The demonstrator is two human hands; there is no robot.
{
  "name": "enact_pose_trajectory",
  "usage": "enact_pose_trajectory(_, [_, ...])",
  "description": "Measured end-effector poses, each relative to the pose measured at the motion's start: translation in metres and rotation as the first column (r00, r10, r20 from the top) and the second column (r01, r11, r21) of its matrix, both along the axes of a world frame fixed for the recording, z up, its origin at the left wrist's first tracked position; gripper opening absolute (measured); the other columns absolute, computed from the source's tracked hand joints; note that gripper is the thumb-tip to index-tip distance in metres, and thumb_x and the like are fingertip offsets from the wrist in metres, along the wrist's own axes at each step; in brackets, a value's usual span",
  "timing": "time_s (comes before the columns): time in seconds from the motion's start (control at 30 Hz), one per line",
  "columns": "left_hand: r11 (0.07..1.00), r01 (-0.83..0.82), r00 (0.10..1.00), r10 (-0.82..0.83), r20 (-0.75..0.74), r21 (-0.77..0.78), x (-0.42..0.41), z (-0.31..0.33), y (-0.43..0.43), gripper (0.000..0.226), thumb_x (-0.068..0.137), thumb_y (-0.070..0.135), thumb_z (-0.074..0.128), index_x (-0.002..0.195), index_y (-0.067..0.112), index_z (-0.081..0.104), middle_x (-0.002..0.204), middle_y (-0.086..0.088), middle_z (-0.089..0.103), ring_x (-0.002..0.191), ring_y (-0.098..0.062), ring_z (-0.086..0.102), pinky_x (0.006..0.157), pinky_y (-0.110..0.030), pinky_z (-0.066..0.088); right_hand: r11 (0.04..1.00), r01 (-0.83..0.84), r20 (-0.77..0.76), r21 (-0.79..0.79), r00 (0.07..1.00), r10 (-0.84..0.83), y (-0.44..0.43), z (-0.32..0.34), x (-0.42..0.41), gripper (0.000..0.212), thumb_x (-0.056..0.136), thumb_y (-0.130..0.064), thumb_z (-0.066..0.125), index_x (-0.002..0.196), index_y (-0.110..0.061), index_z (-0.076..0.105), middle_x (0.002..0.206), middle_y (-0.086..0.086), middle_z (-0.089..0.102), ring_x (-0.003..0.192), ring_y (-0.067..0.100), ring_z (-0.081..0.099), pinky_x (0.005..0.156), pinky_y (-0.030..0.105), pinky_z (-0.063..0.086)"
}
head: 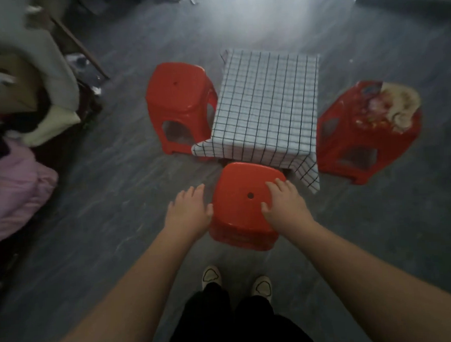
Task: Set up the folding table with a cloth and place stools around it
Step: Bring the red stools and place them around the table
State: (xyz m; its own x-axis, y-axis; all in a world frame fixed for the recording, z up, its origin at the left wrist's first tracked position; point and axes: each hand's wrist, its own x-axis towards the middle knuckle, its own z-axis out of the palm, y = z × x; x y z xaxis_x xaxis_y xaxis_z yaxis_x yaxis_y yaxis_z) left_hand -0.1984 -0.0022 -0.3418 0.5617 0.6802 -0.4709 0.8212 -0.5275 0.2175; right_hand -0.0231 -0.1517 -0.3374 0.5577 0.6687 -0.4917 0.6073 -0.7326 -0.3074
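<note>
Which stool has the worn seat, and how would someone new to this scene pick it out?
Find the checked cloth over the small table in the middle of the floor. Three red stools stand around it; the worn stool stands at its right edge. Unlike the left stool and near stool, whose seats are clean red, its seat is blotched with pale patches.

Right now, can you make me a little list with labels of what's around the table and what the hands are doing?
table: covered by a checked cloth
left stool: red, beside the table
right stool: red, worn patchy seat
near stool: red, at the table's near edge
far side: no stool visible
left hand: open, at the near stool's left edge
right hand: open, resting on its seat
</note>
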Motion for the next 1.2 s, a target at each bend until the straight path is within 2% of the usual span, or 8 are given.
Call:
enact_pose_trajectory(0.17, [0.984,-0.146,0.988,0.140,0.063,0.105,-0.068,0.084,-0.047,0.069,0.097,0.052,0.043,0.156,0.023,0.024,0.160,-0.006,0.031,0.148,-0.027,0.027,0.120,-0.046,0.026,0.972,-0.162,0.060,0.171,0.986,0.154,-0.010,0.109,-0.053,0.066,0.097,-0.043,0.048,0.156,-0.022,0.026,0.163,0.003,0.022,0.152,0.025,0.011,0.123,0.043,0.017])
enact_pose_trajectory(0.33, [0.939,-0.331,0.942,0.322,0.097,0.095,-0.152,0.118,-0.065,0.084,0.085,0.064,0.025,0.155,0.020,0.027,0.158,-0.011,0.035,0.147,-0.028,0.029,0.121,-0.043,0.024,0.889,-0.368,0.113,0.273,0.930,0.350,-0.007,0.164,-0.118,0.065,0.096,-0.038,0.051,0.154,-0.021,0.029,0.162,0.002,0.026,0.151,0.022,0.017,0.121,0.037,0.016])
enact_pose_trajectory(0.5, [0.835,-0.520,0.852,0.491,0.181,0.179,-0.254,0.161,-0.086,0.071,0.096,0.055,0.043,0.154,0.018,0.030,0.157,-0.013,0.036,0.145,-0.032,0.032,0.120,-0.041,0.026,0.752,-0.597,0.167,0.279,0.802,0.574,0.013,0.188,-0.213,0.065,0.097,-0.041,0.049,0.155,-0.023,0.025,0.163,0.002,0.024,0.151,0.024,0.015,0.120,0.039,0.018])
enact_pose_trajectory(0.77, [0.577,-0.783,0.618,0.763,0.189,0.232,-0.497,0.196,-0.180,0.072,0.098,0.054,0.042,0.157,0.018,0.023,0.160,-0.013,0.031,0.147,-0.028,0.028,0.122,-0.035,0.018,0.402,-0.860,0.215,0.316,0.477,0.852,0.017,0.209,-0.452,0.066,0.095,-0.042,0.050,0.153,-0.021,0.029,0.161,0.003,0.028,0.150,0.023,0.019,0.122,0.038,0.022])
enact_pose_trajectory(0.9, [0.420,-0.870,0.472,0.861,0.188,0.258,-0.626,0.196,-0.243,0.090,0.081,0.068,0.015,0.156,0.018,0.025,0.157,-0.012,0.037,0.144,-0.029,0.033,0.119,-0.041,0.025,0.259,-0.902,0.229,0.345,0.348,0.909,0.004,0.218,-0.584,0.064,0.096,-0.040,0.053,0.152,-0.020,0.032,0.159,0.003,0.031,0.149,0.022,0.022,0.120,0.036,0.021])
enact_pose_trajectory(1.0, [0.289,-0.924,0.345,0.912,0.222,0.252,-0.704,0.203,-0.282,0.077,0.090,0.061,0.033,0.155,0.019,0.027,0.156,-0.012,0.037,0.143,-0.031,0.033,0.117,-0.043,0.028,0.170,-0.910,0.226,0.379,0.268,0.936,-0.008,0.218,-0.680,0.064,0.094,-0.037,0.057,0.151,-0.017,0.035,0.157,0.006,0.034,0.147,0.024,0.025,0.120,0.039,0.025])
enact_pose_trajectory(1.07, [0.224,-0.936,0.293,0.923,0.248,0.271,-0.745,0.212,-0.305,0.074,0.091,0.056,0.037,0.155,0.019,0.029,0.155,-0.011,0.038,0.141,-0.031,0.035,0.117,-0.042,0.030,0.110,-0.916,0.223,0.386,0.208,0.952,-0.020,0.216,-0.739,0.065,0.093,-0.037,0.058,0.151,-0.016,0.035,0.157,0.007,0.035,0.147,0.026,0.026,0.120,0.039,0.025])
enact_pose_trajectory(1.2, [0.082,-0.962,0.151,0.954,0.259,0.259,-0.817,0.213,-0.345,0.069,0.095,0.050,0.049,0.154,0.020,0.030,0.154,-0.011,0.040,0.141,-0.029,0.036,0.117,-0.040,0.030,-0.053,-0.928,0.227,0.369,0.034,0.973,-0.045,0.216,-0.837,0.066,0.095,-0.039,0.054,0.154,-0.019,0.030,0.160,0.005,0.029,0.150,0.024,0.019,0.120,0.041,0.024])
